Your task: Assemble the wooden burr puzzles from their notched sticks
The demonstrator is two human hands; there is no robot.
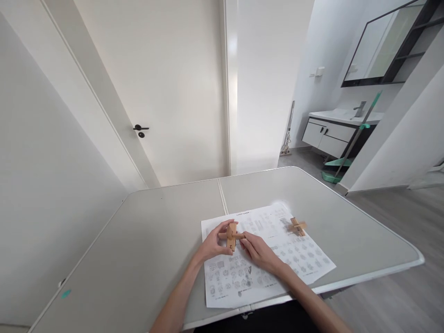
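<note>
A wooden burr puzzle (231,237) made of crossed sticks, one marked "2", is held between my two hands above a printed sheet. My left hand (212,244) grips its upright block between thumb and fingers from the left. From the right, my right hand (257,250) pinches the end of the stick that juts out sideways. Under both hands lies the white instruction sheet (270,280), covered in small grey diagrams. Another crossed wooden puzzle piece (297,227) rests near the sheet's right edge, apart from my hands.
The grey folding table (156,240) has a seam across its middle and a pale metal rim. A small teal mark (65,293) is at its left. Beyond stand a white door (173,83), a sink cabinet (329,136), a mop (287,134) and a green dustpan (331,177).
</note>
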